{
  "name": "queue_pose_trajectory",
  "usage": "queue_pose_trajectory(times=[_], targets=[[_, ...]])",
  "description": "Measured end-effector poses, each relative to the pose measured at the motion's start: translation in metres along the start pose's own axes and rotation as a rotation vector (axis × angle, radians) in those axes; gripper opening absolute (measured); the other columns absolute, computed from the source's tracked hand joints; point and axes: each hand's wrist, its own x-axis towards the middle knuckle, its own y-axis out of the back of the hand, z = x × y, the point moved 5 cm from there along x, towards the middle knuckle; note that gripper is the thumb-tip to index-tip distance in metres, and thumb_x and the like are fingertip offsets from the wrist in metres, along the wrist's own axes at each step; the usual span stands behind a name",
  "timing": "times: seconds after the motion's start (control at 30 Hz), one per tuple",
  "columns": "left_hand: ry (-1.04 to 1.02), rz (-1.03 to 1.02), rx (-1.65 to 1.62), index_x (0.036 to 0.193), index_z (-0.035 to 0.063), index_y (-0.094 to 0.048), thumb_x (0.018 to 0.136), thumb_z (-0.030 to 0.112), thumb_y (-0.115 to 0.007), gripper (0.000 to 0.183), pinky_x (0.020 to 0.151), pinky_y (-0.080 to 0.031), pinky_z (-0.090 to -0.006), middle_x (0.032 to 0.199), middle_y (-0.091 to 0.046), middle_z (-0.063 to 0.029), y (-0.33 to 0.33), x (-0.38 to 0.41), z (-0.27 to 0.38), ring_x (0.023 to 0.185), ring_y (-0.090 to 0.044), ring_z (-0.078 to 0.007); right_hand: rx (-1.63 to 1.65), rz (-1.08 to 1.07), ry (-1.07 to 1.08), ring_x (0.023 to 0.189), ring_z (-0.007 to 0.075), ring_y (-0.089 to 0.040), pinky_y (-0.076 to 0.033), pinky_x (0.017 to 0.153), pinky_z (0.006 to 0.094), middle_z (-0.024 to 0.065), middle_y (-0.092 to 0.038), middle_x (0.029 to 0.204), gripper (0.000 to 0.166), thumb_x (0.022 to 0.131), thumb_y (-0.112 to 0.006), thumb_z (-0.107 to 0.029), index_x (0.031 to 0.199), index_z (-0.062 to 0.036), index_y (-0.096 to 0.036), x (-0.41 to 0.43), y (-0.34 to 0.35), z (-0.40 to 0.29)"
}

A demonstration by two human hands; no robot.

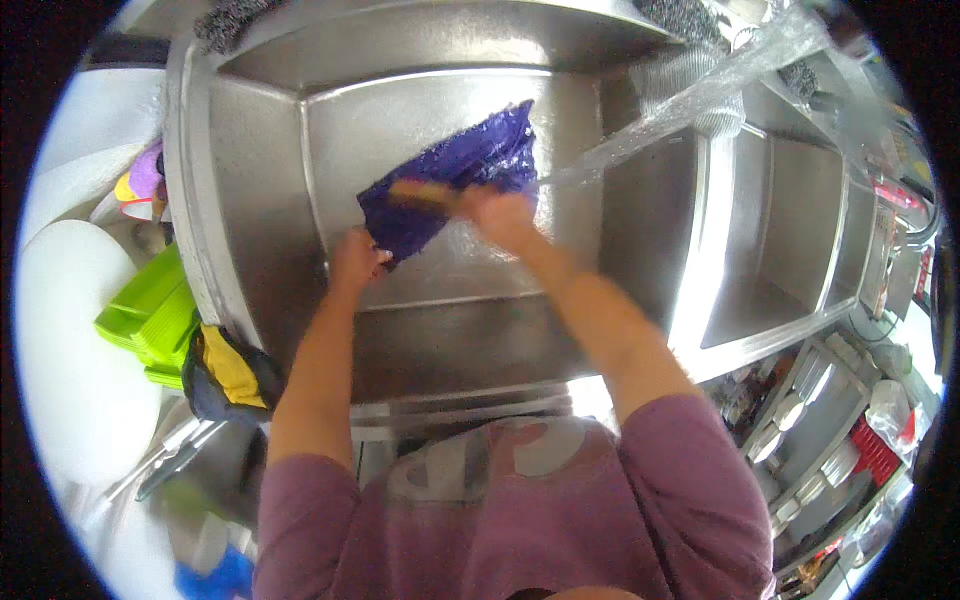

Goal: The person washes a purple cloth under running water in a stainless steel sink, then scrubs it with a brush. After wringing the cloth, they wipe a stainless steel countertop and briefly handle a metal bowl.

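Observation:
A wet, dark purple cloth [480, 154] lies spread on the bottom of a stainless steel sink basin [442, 281]. My left hand [358, 259] grips the cloth at its near left corner. In my right hand [499, 214] is a yellowish scrub brush [421, 193], blurred by motion, against the middle of the cloth. A stream of water [645, 131] slants in from the upper right and meets the cloth's right side. Whitish suds or glare shows on that wet side.
A second steel basin [799, 217] adjoins on the right, beyond a bright divider [709, 247]. Left of the sink sit stacked lime green plastic trays [150, 315] and a black-and-yellow cloth [229, 367]. Dark scouring pads [232, 21] rest on the back rim. Racks [802, 427] stand at lower right.

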Motion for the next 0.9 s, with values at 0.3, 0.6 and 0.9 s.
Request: queue_pose_trajectory(times=[0.3,0.6,0.9], targets=[[-0.2,0.1,0.475,0.094,0.0021,-0.066,0.067,0.02,-0.084,0.038,0.081,-0.051,-0.0455,0.097,-0.068,-0.0167,0.018,-0.001,0.048,0.095,-0.065,-0.0331,0.199,0.297,-0.485,0.086,0.0388,-0.066,-0.051,0.074,0.0498,0.0211,-0.066,0.09,0.051,0.089,-0.062,-0.052,0.102,-0.0032,-0.056,0.005,0.111,0.104],[-0.227,0.284,0.264,0.128,0.0159,-0.052,0.076,0.018,-0.078,0.059,0.085,-0.049,-0.0495,0.101,-0.068,-0.0152,0.001,0.016,0.095,0.098,-0.064,-0.0364,0.114,0.381,-0.276,0.087,0.042,-0.065,-0.052,0.072,0.053,0.0172,-0.063,0.112,0.025,0.095,-0.048,-0.026,0.114,-0.0106,-0.055,0.014,0.069,0.066],[-0.461,0.136,-0.541,0.101,0.007,-0.071,0.082,0.007,-0.073,0.019,0.065,-0.048,-0.0232,0.083,-0.064,0.0039,0.106,-0.085,0.133,0.073,-0.056,-0.0059,1.271,0.537,-0.523,0.047,0.0143,-0.05,-0.039,0.04,0.031,0.0064,-0.053,0.062,0.017,0.076,-0.064,-0.004,0.089,0.0004,-0.055,-0.08,0.193,0.082]])
